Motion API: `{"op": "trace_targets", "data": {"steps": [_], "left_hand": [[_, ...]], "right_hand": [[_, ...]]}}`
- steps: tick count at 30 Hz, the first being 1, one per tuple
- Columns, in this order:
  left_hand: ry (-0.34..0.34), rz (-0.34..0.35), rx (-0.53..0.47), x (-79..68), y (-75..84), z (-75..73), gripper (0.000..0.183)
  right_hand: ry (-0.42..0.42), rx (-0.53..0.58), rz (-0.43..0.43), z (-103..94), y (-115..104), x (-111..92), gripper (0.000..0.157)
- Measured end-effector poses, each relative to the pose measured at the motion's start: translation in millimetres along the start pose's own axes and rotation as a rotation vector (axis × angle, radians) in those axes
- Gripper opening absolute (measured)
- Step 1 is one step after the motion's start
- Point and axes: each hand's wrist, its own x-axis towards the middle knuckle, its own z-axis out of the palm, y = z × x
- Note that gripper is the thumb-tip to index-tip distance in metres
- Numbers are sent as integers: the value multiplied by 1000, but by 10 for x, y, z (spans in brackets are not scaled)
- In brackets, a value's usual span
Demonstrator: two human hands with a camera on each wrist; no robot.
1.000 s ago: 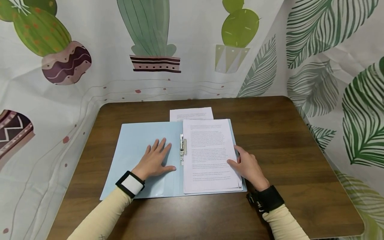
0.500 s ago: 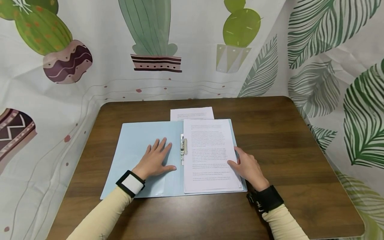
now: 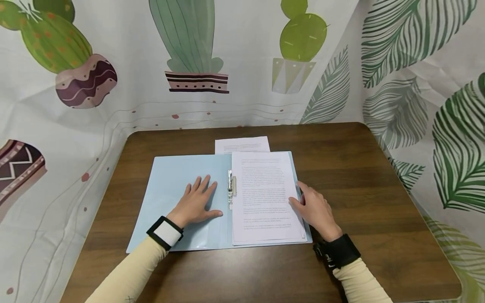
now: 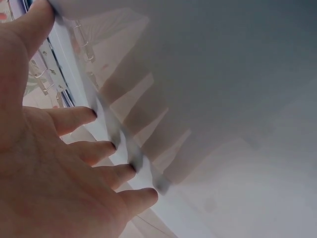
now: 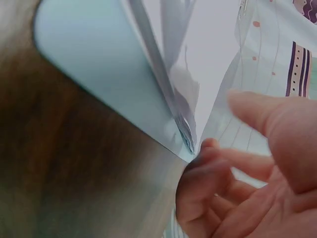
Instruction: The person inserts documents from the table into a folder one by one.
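A light blue folder [image 3: 170, 170] lies spread open on the table, a stack of printed sheets [image 3: 261, 198] on its right side. A metal clip [image 3: 230, 189] runs along the spine at the stack's left edge. My left hand [image 3: 195, 204] rests palm down on the folder's left cover, fingers spread; the left wrist view shows its fingertips [image 4: 126, 173] against the glossy surface. At the stack's right edge is my right hand [image 3: 316, 210]. Its thumb [image 5: 247, 106] is raised apart from the sheets in the right wrist view, and its bent fingers [image 5: 208, 173] meet the folder's edge.
Another printed sheet [image 3: 242, 144] sticks out past the folder's far edge. Dark brown wood forms the tabletop [image 3: 341, 168]. Behind it hangs a white cloth [image 3: 250, 50] patterned with cacti and leaves.
My right thumb has shifted slightly away and to the right, toward the stack's edge. My left hand, the folder and the sheets keep their places.
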Motion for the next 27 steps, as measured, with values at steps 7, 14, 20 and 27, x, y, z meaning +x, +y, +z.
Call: {"op": "trace_targets", "data": {"steps": [7,14,20,27], "left_hand": [[-4,3,6,17,-22,21,102],[-21,-11,-7,16,-2,16,103],[-15,-9,-14,10,14,22,102],[-16,-13,-10,19,16,27,101]], "right_hand": [[8,-76,-250,34,-3,-3,75],[-117,-111,-291,56,-3,-21,86],[-142,-137,-290,88,16,-43,80],[-135,-175,-303,97,10,-48,78]]}}
